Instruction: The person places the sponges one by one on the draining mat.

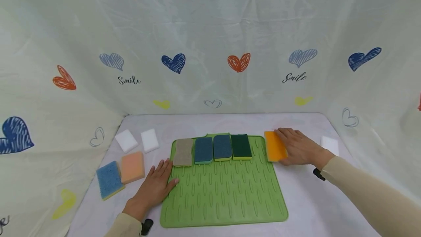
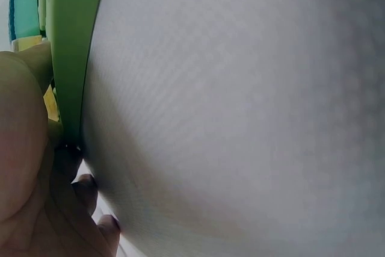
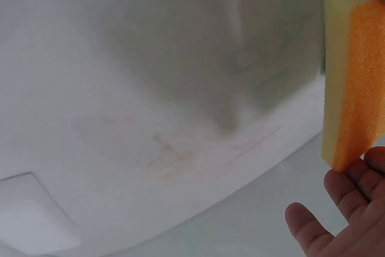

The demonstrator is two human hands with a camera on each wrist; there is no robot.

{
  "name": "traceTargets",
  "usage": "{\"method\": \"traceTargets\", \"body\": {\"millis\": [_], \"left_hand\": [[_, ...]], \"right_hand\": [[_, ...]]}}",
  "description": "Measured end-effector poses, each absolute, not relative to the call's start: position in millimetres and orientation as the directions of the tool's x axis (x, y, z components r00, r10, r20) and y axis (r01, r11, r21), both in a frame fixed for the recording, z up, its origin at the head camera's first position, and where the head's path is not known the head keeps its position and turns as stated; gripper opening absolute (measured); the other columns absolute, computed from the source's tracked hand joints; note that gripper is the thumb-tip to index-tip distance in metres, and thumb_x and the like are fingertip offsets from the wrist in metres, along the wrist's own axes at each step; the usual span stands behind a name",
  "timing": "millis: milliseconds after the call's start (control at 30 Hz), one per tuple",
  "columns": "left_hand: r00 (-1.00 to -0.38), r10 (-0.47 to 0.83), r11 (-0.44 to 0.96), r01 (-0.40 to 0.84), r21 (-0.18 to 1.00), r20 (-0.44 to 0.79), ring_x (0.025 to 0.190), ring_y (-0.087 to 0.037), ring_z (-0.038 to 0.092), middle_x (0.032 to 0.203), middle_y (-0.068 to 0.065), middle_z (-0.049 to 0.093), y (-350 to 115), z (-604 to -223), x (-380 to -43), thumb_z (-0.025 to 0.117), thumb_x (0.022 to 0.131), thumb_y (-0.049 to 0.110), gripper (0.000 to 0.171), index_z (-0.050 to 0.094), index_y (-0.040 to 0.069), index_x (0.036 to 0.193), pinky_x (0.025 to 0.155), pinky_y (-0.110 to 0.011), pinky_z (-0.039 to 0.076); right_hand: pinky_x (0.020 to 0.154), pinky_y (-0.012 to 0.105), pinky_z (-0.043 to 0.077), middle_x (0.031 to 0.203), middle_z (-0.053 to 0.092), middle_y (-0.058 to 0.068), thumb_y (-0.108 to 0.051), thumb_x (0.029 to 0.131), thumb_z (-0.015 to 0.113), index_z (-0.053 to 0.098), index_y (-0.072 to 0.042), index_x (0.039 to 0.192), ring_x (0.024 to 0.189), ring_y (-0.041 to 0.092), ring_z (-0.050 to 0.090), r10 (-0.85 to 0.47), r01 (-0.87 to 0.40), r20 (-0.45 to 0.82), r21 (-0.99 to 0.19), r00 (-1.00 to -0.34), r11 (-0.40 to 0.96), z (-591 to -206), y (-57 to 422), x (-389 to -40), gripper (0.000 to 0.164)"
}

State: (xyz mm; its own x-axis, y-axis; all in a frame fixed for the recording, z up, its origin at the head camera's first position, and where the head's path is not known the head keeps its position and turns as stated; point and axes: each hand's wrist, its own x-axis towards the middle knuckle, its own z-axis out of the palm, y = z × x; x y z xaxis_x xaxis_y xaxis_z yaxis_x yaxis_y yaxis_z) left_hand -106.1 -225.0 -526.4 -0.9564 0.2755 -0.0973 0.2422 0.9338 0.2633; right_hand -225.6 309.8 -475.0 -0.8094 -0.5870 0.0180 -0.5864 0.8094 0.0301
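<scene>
My right hand [image 1: 299,146] pinches an orange scouring sponge [image 1: 274,146] by its two ends, over the right edge of a green ridged mat [image 1: 225,202]. In the right wrist view the sponge's pale yellow side shows, with the thumb at one end and fingertips at the other. Spread over the mat's left edge, my left hand [image 1: 154,185] rests with fingers extended. Along the mat's far edge lies a row: a beige sponge [image 1: 182,153], a blue sponge [image 1: 203,150], a second blue sponge [image 1: 222,147] and a dark green one [image 1: 241,146].
Left of the mat lie a peach sponge [image 1: 132,167], a light blue sponge [image 1: 110,180] and two white sponges, one [image 1: 126,140] beside the other [image 1: 150,140]. Another white sponge [image 1: 330,145] is beyond my right wrist. A heart-printed curtain [image 1: 210,39] surrounds the table.
</scene>
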Motion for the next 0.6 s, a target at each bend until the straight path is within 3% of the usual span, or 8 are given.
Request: {"method": "traceTargets", "body": {"millis": [600], "left_hand": [[-0.959, 0.265, 0.93, 0.228, 0.288, -0.097, 0.158, -0.047, 0.027, 0.169, -0.026, 0.032, -224.1, -526.0, -105.5, 0.056, 0.11, 0.043, 0.074, 0.036, -0.006, 0.161, 0.124, -0.068, 0.025]], "right_hand": [[0.116, 0.062, 0.043, 0.154, 0.049, 0.023, -0.057, 0.084, 0.076, 0.044, 0.004, 0.153, 0.141, 0.042, 0.048, -0.606, -0.607, -0.044, 0.011, -0.795, 0.795, -481.1, 269.1, -236.2, 0.098]]}}
